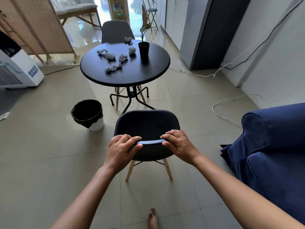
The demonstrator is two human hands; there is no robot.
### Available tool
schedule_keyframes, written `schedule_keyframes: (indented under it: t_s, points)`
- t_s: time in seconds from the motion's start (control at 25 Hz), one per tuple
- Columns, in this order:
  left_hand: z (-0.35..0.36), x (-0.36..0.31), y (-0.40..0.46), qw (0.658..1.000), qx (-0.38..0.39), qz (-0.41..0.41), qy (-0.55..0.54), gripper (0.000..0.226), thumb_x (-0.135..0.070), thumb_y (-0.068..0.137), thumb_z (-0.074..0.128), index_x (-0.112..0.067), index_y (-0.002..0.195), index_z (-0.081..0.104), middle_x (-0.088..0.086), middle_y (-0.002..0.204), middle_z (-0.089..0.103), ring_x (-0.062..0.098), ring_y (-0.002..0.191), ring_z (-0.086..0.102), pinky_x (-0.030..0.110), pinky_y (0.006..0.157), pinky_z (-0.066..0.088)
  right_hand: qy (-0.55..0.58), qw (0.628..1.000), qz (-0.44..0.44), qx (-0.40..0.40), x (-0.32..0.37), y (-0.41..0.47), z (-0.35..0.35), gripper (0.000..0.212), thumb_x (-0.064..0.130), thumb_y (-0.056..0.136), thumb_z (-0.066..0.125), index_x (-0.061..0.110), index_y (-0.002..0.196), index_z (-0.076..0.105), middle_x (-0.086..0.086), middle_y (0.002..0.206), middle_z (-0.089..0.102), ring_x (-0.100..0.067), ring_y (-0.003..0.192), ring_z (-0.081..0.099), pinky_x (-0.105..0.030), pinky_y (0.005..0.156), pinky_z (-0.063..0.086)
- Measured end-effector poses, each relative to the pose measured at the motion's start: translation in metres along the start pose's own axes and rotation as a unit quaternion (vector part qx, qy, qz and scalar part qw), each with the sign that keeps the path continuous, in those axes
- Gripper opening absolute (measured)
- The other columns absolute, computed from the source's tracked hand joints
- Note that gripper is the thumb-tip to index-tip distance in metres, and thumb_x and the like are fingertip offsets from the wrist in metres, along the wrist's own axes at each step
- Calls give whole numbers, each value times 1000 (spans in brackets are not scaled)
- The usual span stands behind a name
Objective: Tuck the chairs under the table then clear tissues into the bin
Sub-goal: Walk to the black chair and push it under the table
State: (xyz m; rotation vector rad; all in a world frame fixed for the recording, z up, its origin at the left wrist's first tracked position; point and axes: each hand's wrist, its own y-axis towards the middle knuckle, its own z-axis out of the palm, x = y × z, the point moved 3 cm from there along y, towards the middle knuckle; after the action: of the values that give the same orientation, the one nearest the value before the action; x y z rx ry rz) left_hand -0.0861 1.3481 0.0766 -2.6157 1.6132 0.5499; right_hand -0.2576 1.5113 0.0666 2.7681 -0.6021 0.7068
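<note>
Under both hands sits the near chair [146, 128], gripped by the top edge of its backrest: the left hand [123, 148] is clenched over the left part of that edge, the right hand [179, 145] over the right part, fingers wrapped forward and thumbs beneath. Ahead of the hands, the chair's seat faces the round table [99, 75] but stands apart from it, so this chair is not yet tucked in. Beyond the table the far chair [115, 31] looks pushed close, its seat seemingly hidden under the top, so that part seems done, though the fit cannot be confirmed. The tissues [110, 56] lie crumpled across the tabletop, none cleared. Forward and left of the left hand, the bin [89, 114] stands open on the floor with a black liner, just beside the chair's path. By my reading the task is early: one push left, then all the tissue work. A potted plant [144, 49] on the table's right side stands close to some tissues. To the right of the right hand, a blue sofa [270, 142] narrows the floor, and the table's metal legs [130, 98] could catch the chair's wooden legs [168, 169].
</note>
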Motion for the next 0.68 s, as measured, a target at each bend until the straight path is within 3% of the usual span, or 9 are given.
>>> schedule_keyframes:
  t_s: [0.2,0.44,0.68]
  points:
    - [8,16,57,1000,-7,-23,-1,82,-73,82,3,-33,122,62,-8,106,66,17,109,55,34,101,36,-3,1000,-12,27,-28,63,-8,33,34,95,50,20,122,62,-2,120,60,-18,118,49,-47,111,31]
    - [13,36,119,999,-4,-45,-1,83,-73,82,3,-32,123,61,-7,108,66,18,110,54,36,103,35,14,997,7,69,-54,133,-11,37,36,96,46,24,129,56,-1,135,53,-22,138,32,-47,118,23]
    - [10,61,163,998,3,-55,-7,77,-74,83,11,-30,121,62,-4,106,66,20,109,55,38,101,38,14,996,-42,75,-64,189,-16,36,40,95,45,24,124,60,2,122,61,-15,120,49,-45,116,26]
